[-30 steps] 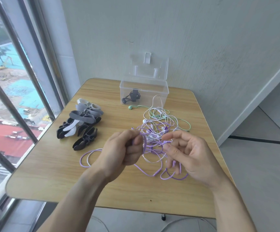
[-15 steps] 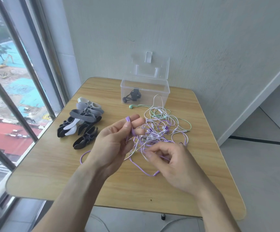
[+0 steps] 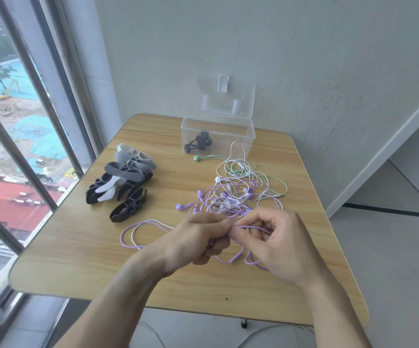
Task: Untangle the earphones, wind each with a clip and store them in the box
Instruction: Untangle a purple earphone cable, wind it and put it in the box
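Head view: hands point(image 3: 241, 237) now together (purple cord point(image 3: 251, 226) pinched).

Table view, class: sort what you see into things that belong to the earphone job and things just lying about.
Belonging to the job:
tangled earphones
pile of clips
clear box, lid open, one wound black earphone inside
left hand and right hand, both pinching a purple cable

Just there:
table
window
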Motion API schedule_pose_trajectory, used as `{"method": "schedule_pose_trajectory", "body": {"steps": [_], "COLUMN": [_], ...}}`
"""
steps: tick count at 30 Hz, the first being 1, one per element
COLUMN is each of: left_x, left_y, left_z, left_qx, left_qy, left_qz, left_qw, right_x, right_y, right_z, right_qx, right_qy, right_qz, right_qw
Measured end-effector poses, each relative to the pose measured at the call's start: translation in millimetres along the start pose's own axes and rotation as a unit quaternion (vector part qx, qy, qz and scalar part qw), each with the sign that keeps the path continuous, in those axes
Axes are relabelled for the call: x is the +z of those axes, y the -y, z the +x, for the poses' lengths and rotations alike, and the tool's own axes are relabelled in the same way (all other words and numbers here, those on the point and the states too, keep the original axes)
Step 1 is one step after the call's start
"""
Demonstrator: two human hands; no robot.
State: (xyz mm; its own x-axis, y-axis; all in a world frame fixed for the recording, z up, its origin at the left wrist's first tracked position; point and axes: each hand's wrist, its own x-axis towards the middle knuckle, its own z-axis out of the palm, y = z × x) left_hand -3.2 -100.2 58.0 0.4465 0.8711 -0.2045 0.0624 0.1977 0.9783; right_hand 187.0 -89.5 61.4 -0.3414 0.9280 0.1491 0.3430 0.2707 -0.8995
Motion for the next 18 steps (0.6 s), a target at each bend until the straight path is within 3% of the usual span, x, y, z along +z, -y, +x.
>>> {"method": "schedule_pose_trajectory", "body": {"steps": [11,18], "left_x": [-9.8,-7.4], "left_y": [-2.0,-6.9], "left_z": [-4.3,-2.0], "left_qx": [-0.08,-0.023], "left_qy": [0.09,-0.073], "left_qz": [0.052,-0.063], "left_qw": [0.991,0.995], "right_x": [2.4,-3.3], "right_y": [0.9,-2.7], "right_z": [-2.3,1.8], "right_qx": [-0.009,-0.014], "right_qy": [0.014,-0.014], "right_qz": [0.005,0.0], "right_qw": [1.0,1.0]}}
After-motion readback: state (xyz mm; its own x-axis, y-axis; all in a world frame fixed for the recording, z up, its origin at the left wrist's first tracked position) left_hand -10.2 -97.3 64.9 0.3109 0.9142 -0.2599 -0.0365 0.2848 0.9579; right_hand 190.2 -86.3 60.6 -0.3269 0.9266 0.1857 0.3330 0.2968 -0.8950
